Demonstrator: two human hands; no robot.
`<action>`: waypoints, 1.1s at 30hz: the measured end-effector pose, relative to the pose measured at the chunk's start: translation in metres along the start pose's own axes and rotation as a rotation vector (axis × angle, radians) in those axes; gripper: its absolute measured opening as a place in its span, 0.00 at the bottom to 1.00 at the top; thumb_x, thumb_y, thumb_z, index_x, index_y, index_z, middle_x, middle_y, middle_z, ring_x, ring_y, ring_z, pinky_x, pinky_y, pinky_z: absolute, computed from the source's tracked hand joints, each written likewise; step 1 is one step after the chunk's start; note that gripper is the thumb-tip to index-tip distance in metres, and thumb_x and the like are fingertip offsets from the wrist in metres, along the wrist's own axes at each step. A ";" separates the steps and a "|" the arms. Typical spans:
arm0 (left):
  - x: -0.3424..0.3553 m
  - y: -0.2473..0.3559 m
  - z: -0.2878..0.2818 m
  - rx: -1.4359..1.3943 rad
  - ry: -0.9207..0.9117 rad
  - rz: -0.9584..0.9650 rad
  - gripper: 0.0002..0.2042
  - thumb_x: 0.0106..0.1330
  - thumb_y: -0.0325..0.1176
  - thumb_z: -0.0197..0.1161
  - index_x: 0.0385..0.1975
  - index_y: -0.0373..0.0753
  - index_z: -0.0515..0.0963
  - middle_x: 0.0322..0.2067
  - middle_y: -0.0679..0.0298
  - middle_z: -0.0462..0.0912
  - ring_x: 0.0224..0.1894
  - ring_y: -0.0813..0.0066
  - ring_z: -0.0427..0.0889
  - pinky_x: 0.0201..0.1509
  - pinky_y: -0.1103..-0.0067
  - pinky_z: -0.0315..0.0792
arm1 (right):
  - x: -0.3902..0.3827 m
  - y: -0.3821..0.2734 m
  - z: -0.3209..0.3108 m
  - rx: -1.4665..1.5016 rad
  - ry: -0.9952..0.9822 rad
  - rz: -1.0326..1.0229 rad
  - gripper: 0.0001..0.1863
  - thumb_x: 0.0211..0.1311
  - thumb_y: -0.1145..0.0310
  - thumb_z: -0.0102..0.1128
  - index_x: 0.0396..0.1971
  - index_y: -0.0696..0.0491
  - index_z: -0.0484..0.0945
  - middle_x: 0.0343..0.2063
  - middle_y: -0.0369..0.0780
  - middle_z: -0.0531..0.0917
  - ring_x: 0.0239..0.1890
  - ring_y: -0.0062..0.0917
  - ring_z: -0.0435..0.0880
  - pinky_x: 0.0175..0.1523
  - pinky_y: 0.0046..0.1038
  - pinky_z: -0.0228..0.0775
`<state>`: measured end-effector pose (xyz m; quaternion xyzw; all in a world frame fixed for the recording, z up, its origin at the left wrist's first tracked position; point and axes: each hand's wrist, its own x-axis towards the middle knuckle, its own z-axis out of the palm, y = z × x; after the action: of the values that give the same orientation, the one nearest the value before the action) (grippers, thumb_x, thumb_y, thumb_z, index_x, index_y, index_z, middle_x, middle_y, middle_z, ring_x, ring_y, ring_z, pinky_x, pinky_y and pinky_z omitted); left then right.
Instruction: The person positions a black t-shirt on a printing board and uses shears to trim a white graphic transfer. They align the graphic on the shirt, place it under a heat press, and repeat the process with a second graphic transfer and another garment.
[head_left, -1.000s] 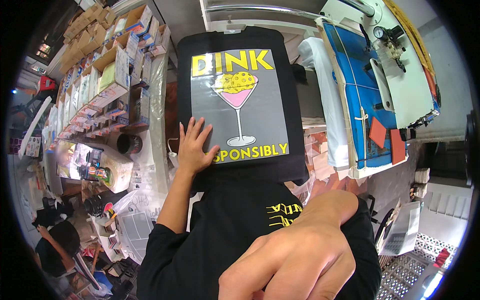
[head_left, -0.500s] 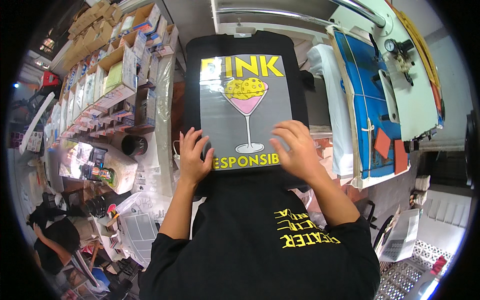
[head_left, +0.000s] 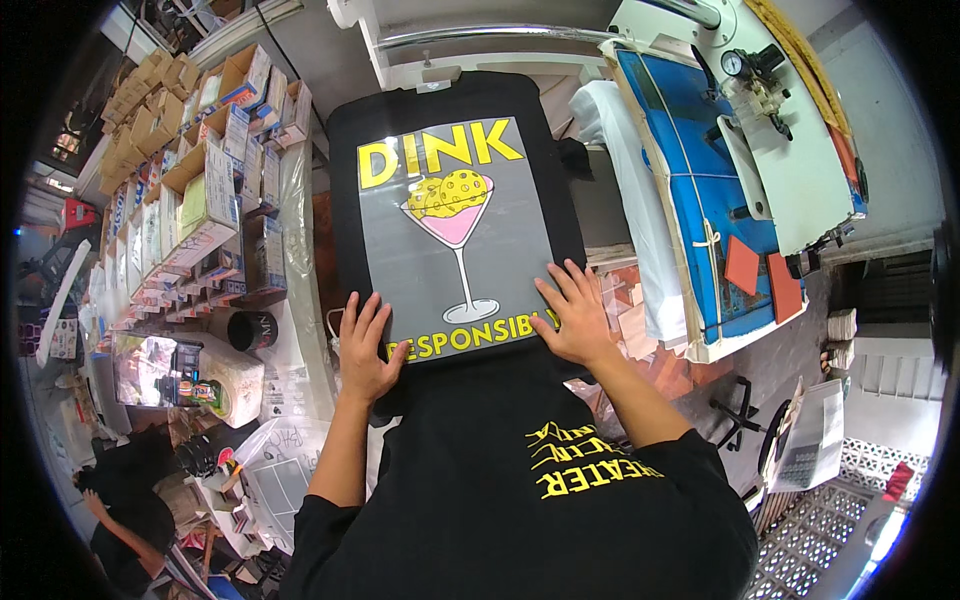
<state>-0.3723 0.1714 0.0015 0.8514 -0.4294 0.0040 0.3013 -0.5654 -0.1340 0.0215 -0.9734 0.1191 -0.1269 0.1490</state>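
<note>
A black T-shirt [head_left: 556,215] lies stretched flat in front of me, its collar at the far end. On it is a grey rectangular print sheet [head_left: 390,230] with yellow lettering and a pink cocktail glass holding yellow perforated balls. A shine across its upper part looks like a clear film. My left hand [head_left: 368,348] rests at the lower left corner of the print, fingers spread and pointing away from me. My right hand [head_left: 577,315] lies spread at the lower right, thumb over the print's edge and fingers on the black cloth. Neither hand grips anything.
Cardboard boxes of packets [head_left: 200,200] fill the left side, with a black mug [head_left: 252,330] nearer. At right stand a blue-topped board [head_left: 690,190] tied with string, two reddish-brown pads [head_left: 741,264] and a machine with a gauge [head_left: 735,64]. Another person [head_left: 130,510] is at lower left.
My right hand has come down from above the print onto its lower right edge. My left hand has settled flat at the lower left. The whole view has shifted and tilted slightly.
</note>
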 end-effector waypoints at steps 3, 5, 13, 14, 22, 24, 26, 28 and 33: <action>0.001 0.001 -0.002 0.004 -0.001 0.014 0.28 0.52 0.36 0.71 0.54 0.35 0.75 0.64 0.54 0.70 0.71 0.45 0.58 0.71 0.57 0.55 | -0.004 0.003 0.003 -0.009 -0.001 0.001 0.29 0.54 0.52 0.66 0.55 0.49 0.77 0.62 0.43 0.71 0.69 0.43 0.62 0.72 0.52 0.47; 0.002 0.003 -0.001 0.003 -0.004 0.011 0.28 0.52 0.37 0.72 0.54 0.35 0.75 0.64 0.54 0.70 0.70 0.45 0.58 0.71 0.57 0.55 | -0.005 0.004 0.004 -0.031 -0.007 0.013 0.29 0.53 0.52 0.67 0.55 0.48 0.77 0.63 0.43 0.70 0.69 0.43 0.61 0.72 0.52 0.47; 0.002 0.003 -0.002 -0.016 0.024 -0.005 0.28 0.51 0.35 0.72 0.53 0.35 0.75 0.63 0.54 0.71 0.70 0.45 0.59 0.71 0.57 0.56 | -0.005 0.006 0.007 0.009 0.032 -0.005 0.30 0.51 0.53 0.69 0.55 0.47 0.77 0.63 0.43 0.70 0.69 0.43 0.62 0.68 0.51 0.53; 0.001 0.004 -0.001 -0.027 0.024 -0.008 0.27 0.51 0.34 0.71 0.53 0.35 0.75 0.63 0.54 0.71 0.70 0.45 0.59 0.71 0.57 0.56 | -0.006 0.006 0.008 0.016 0.037 -0.008 0.30 0.50 0.54 0.69 0.54 0.47 0.77 0.63 0.43 0.70 0.68 0.43 0.62 0.67 0.51 0.54; 0.002 0.003 0.002 -0.038 0.047 -0.007 0.27 0.50 0.34 0.71 0.53 0.35 0.76 0.62 0.53 0.72 0.69 0.46 0.61 0.70 0.59 0.57 | -0.005 0.006 0.010 0.022 0.068 -0.011 0.28 0.50 0.55 0.69 0.54 0.47 0.78 0.63 0.45 0.70 0.67 0.44 0.64 0.66 0.48 0.57; 0.002 0.000 0.004 -0.039 0.039 -0.005 0.27 0.52 0.35 0.71 0.54 0.35 0.76 0.62 0.53 0.72 0.70 0.46 0.60 0.70 0.59 0.57 | -0.006 0.010 0.014 0.000 0.040 -0.014 0.28 0.53 0.55 0.66 0.55 0.46 0.78 0.63 0.45 0.70 0.67 0.43 0.64 0.67 0.48 0.55; 0.001 0.000 0.005 -0.026 0.030 -0.011 0.27 0.53 0.36 0.71 0.54 0.36 0.76 0.62 0.53 0.72 0.70 0.46 0.60 0.70 0.60 0.57 | -0.007 0.011 0.015 -0.015 0.029 -0.014 0.27 0.54 0.55 0.64 0.55 0.46 0.78 0.63 0.45 0.70 0.67 0.43 0.63 0.67 0.49 0.54; -0.001 -0.002 0.005 -0.031 0.027 -0.014 0.27 0.54 0.36 0.70 0.55 0.36 0.75 0.62 0.54 0.71 0.70 0.46 0.60 0.70 0.60 0.57 | -0.008 0.010 0.015 0.005 0.032 -0.011 0.27 0.54 0.57 0.64 0.56 0.45 0.77 0.63 0.45 0.69 0.68 0.43 0.63 0.67 0.50 0.54; 0.000 -0.001 0.002 -0.033 0.027 -0.014 0.27 0.53 0.36 0.70 0.54 0.35 0.75 0.62 0.53 0.71 0.70 0.46 0.60 0.70 0.59 0.57 | -0.005 0.008 0.012 0.022 0.033 -0.011 0.27 0.53 0.59 0.65 0.56 0.46 0.77 0.63 0.45 0.70 0.67 0.44 0.63 0.67 0.50 0.54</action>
<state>-0.3719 0.1708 -0.0007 0.8491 -0.4193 0.0063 0.3211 -0.5680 -0.1367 0.0067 -0.9701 0.1147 -0.1451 0.1569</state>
